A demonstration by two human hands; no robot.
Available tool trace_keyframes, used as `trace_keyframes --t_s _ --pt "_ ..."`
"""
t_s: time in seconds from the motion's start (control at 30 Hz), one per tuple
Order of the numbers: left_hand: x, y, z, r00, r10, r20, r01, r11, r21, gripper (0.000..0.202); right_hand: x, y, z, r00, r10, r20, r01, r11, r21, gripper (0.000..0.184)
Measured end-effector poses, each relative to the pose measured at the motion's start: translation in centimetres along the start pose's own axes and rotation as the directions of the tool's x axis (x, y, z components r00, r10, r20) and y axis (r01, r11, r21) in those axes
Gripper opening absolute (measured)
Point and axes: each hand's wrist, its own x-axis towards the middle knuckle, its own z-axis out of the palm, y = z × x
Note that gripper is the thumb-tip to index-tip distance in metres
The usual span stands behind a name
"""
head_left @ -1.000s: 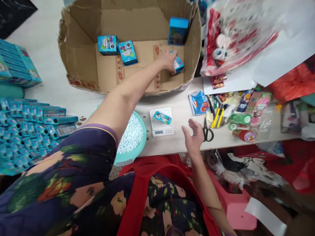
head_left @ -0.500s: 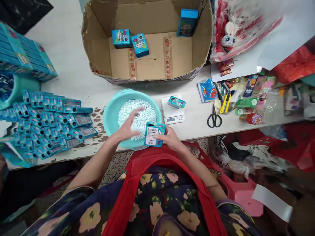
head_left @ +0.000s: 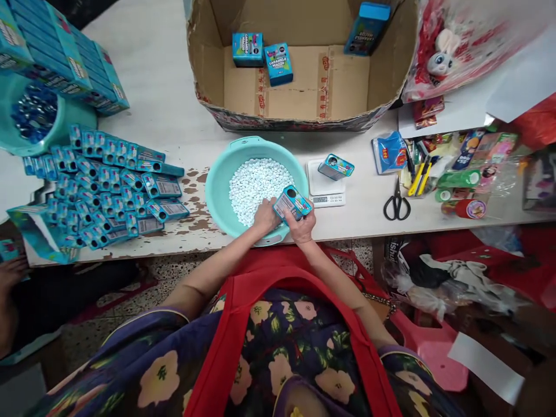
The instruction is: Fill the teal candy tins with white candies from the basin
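Observation:
A turquoise plastic basin (head_left: pixel 215 188) holds a heap of small pale candies (head_left: pixel 256 182). My left hand (head_left: pixel 266 217) is low over the near side of the heap, fingers drawn together beside the box; what they hold is hidden. Held in my right hand (head_left: pixel 303 227) is a small blue candy box (head_left: pixel 292 202), tilted over the basin's right rim, with its printed panel facing up. Just right of the basin, another blue candy box (head_left: pixel 336 167) rests on a small white digital scale (head_left: pixel 328 200).
Behind the basin stands an open cardboard box (head_left: pixel 299 107) with three blue boxes inside. Many candy boxes (head_left: pixel 125 191) crowd the left, near a tub (head_left: pixel 82 119) of blue wrapped pieces. Black scissors (head_left: pixel 396 207) lie right. Another person's hand (head_left: pixel 13 271) shows far left.
My left hand has gone from spread above the candies to down beside the box, fingers together. My right hand has tilted the box. The whole view has shifted.

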Motion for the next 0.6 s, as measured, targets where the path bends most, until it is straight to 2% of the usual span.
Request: trace_keyframes --t_s 0.07,0.13,0.2,0.27,0.33,0.37,0.5,0.6 --pt "1.0 0.0 0.2 1.0 -0.002 0.005 0.004 0.963 -0.27 0.031 0.4 -0.5 -0.3 1.0 0.015 0.006 -0.015 0.999 0.032 0.051" --pt "1.8 -0.4 -0.2 0.999 -0.04 -0.007 0.03 0.844 -0.536 0.025 1.0 -1.2 -0.8 1.0 0.018 0.02 -0.019 0.998 0.053 0.049" --pt "2.0 -1.1 -1.0 0.997 -0.081 0.006 0.057 0.648 -0.759 0.025 1.5 -2.1 -1.4 0.999 -0.011 0.044 0.009 0.999 0.045 0.049" --pt "1.8 -1.6 -2.5 0.995 -0.094 0.035 0.072 0.423 -0.903 0.028 2.0 -3.0 -1.8 0.995 -0.065 0.076 0.065 0.998 0.0 0.049" --pt "1.3 -1.7 -4.5 0.995 -0.088 0.039 0.056 0.206 -0.977 0.032 2.4 -3.7 -1.8 0.983 -0.131 0.13 0.143 0.986 -0.082 0.045" --pt "1.0 -1.5 -5.5 0.997 -0.078 0.015 0.026 0.146 -0.989 0.033 2.5 -4.0 -1.7 0.973 -0.166 0.163 0.188 0.973 -0.133 0.041" --pt "-0.1 0.2 -8.6 0.986 -0.04 -0.161 -0.161 0.002 -0.987 0.033 2.6 -4.2 -0.4 0.916 -0.236 0.325 0.33 0.903 -0.276 0.031" --pt "-0.3 1.5 -9.0 0.955 -0.069 -0.289 -0.294 -0.079 -0.952 0.032 2.2 -4.0 0.6 0.887 -0.225 0.404 0.354 0.893 -0.279 0.03"
